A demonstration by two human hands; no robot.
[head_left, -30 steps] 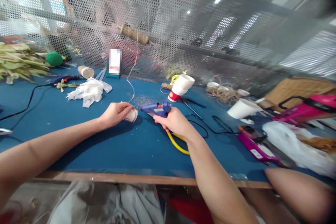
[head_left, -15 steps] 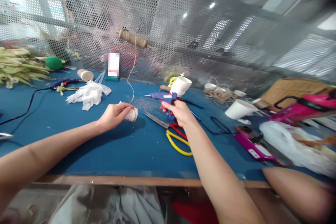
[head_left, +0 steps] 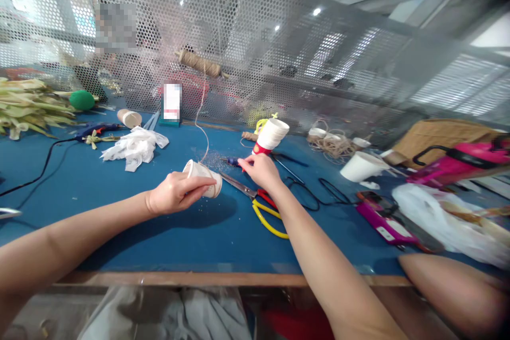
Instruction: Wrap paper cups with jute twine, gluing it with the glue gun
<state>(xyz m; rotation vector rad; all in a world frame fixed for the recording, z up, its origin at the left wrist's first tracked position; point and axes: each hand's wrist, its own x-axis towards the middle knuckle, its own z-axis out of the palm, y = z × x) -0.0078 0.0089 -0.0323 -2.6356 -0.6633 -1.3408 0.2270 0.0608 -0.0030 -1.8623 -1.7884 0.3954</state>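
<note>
My left hand [head_left: 175, 195] is closed round a small white paper cup [head_left: 202, 176], held on its side just above the blue table [head_left: 119, 207]. A thin twine runs from the cup area up to a twine spool [head_left: 198, 63] hanging on the mesh screen. My right hand [head_left: 260, 170] lies low on the table with its fingers curled over a blue glue gun [head_left: 230, 161]; only the gun's front end shows. Yellow-and-red-handled scissors [head_left: 263, 206] lie just under my right wrist. A stack of white paper cups [head_left: 271, 135] lies tilted behind my right hand.
White lace fabric [head_left: 134, 144], a second glue gun [head_left: 98, 128], a green ball [head_left: 82, 100] and dried leaves [head_left: 27, 105] sit at left. A tipped white cup [head_left: 360, 167], black cables [head_left: 314, 196], a pink case [head_left: 383, 221] and a pink bottle [head_left: 458, 162] crowd the right. Another person's arm [head_left: 458, 292] rests at the bottom right.
My right hand carried the glue gun away from the cup, up and back, then lowered it onto the table. My left hand lifted and turned the cup toward me.
</note>
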